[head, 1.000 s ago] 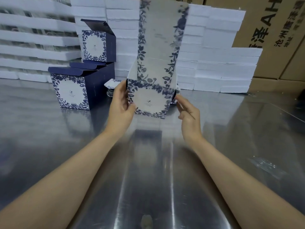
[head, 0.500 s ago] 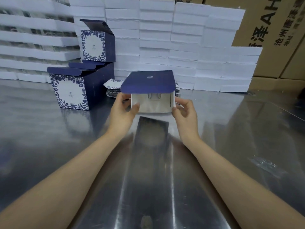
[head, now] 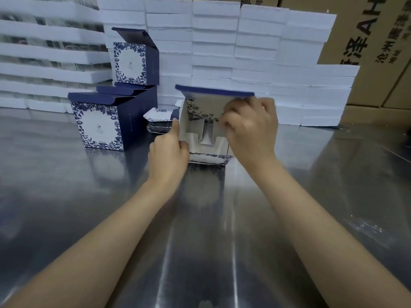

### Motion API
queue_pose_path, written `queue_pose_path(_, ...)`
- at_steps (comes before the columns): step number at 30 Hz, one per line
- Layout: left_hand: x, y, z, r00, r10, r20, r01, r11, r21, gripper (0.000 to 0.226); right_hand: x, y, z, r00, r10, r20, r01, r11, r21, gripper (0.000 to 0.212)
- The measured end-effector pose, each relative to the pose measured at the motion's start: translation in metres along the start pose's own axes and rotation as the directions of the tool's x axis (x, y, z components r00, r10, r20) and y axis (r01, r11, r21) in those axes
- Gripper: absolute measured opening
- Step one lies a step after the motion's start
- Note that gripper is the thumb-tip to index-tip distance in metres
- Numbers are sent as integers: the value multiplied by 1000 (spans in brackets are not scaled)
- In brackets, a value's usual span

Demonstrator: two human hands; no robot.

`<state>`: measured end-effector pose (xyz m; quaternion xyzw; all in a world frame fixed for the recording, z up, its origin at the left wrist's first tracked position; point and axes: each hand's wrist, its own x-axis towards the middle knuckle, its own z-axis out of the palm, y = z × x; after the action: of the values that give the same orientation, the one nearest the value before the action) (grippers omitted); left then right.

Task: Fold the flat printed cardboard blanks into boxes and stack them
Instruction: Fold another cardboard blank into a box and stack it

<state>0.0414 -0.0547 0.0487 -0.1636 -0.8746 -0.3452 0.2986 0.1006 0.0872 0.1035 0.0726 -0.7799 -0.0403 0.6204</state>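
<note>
A half-folded blue-and-white floral box point(head: 200, 134) stands on the steel table point(head: 200, 218), its open side facing me and its white inside and bottom flaps showing. My left hand point(head: 169, 150) grips its left wall, thumb up along the edge. My right hand point(head: 249, 127) reaches into the opening at the right with curled fingers on an inner flap; blur hides the exact hold. A pile of flat printed blanks point(head: 159, 121) lies just behind, to the left. Two folded boxes point(head: 100, 123) sit side by side at the left, with a third box point(head: 132, 61) stacked on top, lid up.
A wall of white foam trays point(head: 244, 52) runs along the back of the table, with longer trays point(head: 44, 54) stacked at the left. Brown shipping cartons point(head: 378, 47) stand at the back right. A scrap of clear plastic point(head: 364, 227) lies on the table at the right.
The upright flat blank was folded down into a box shape. The box has since turned its opening toward me, and my right hand has moved from its right edge into the opening.
</note>
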Motion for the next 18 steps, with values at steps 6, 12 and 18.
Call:
queue_pose_path(6,-6,8,-3,999,44,25,-44,999,17,45,42,3,-22,395,275,877,-506,861,-42,33)
queue_pose_path(12,-14,24,-4,991,122,44,-122,992,-3,46,36,18,28,299,281,912,-524,847,-89,22)
queue_pose_path(18,-22,35,-4,986,159,55,-154,984,-89,41,5,25,61,293,313,903,-564,819,-101,16)
